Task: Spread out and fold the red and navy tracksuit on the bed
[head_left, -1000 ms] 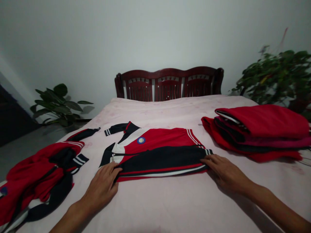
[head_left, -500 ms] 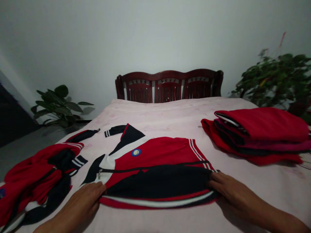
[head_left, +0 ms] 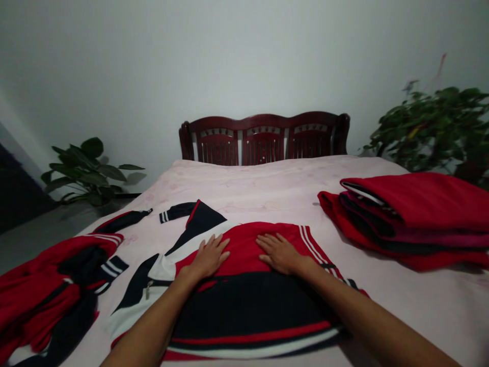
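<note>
A red, navy and white zip jacket (head_left: 244,300) lies spread sideways on the bed, its striped hem to the right and one navy sleeve (head_left: 206,214) bent out toward the back. My left hand (head_left: 210,255) rests flat on the red panel near the white shoulder part, fingers apart. Also flat on the red panel, closer to the hem, is my right hand (head_left: 278,252), its fingers spread. Neither hand grips the cloth. My left forearm covers part of the collar end, and the round badge is hidden under my left hand.
At the left lies a crumpled red and navy jacket (head_left: 42,295). A stack of folded red garments (head_left: 416,204) sits on the right of the pink bedsheet (head_left: 267,188). Behind are a dark wooden headboard (head_left: 263,140), a leafy plant (head_left: 84,171) and a bushier plant (head_left: 439,127).
Both hands have let go of the jacket's near edge and moved inward and away onto its red panel, now lying flat. The jacket's near side lies closer to me.
</note>
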The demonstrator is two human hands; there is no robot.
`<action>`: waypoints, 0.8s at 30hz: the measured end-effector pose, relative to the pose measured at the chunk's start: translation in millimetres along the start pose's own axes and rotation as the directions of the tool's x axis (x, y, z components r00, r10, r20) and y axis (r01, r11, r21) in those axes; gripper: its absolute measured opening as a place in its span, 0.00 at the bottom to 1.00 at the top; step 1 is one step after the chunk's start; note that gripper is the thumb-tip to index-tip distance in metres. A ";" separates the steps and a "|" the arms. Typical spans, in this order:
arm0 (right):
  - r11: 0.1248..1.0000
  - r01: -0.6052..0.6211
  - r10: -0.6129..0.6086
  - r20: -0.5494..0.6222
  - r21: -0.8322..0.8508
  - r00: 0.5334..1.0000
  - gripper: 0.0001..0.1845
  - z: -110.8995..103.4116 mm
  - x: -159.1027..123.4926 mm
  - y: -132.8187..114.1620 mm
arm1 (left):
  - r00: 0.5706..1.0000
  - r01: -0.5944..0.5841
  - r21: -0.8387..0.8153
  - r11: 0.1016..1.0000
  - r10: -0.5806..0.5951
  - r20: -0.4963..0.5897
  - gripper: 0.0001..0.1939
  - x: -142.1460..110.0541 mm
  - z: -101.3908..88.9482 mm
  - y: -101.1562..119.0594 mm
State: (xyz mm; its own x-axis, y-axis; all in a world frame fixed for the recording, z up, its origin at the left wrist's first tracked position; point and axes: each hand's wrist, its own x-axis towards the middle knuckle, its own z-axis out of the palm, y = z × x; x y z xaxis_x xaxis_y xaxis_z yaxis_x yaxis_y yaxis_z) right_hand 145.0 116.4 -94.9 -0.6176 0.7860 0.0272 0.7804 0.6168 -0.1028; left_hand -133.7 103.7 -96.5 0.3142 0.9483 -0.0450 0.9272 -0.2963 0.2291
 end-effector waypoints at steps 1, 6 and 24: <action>0.997 -0.061 0.061 -0.013 -0.038 0.998 0.33 5.7 -0.5 18.5 | 0.998 0.053 0.035 0.998 -0.052 -0.018 0.29 3.1 4.4 -12.1; 0.968 -0.226 0.213 -0.113 -0.114 0.970 0.32 8.7 -7.7 75.7 | 0.974 0.200 0.096 0.975 -0.188 -0.123 0.28 9.1 12.2 -49.4; 0.915 -0.401 0.404 -0.094 0.050 0.910 0.25 -17.6 43.4 83.4 | 0.743 0.562 -0.151 0.813 -0.576 -0.339 0.35 19.7 -2.5 -87.9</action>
State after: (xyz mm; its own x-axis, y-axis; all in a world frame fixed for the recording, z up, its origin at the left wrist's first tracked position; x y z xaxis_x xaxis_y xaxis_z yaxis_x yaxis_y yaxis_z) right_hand 185.0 202.7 -84.8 -0.2374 0.9684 0.0768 0.9567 0.2468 -0.1543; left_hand -209.5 148.7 -115.1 -0.3701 0.9144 0.1643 0.8999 0.3089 0.3078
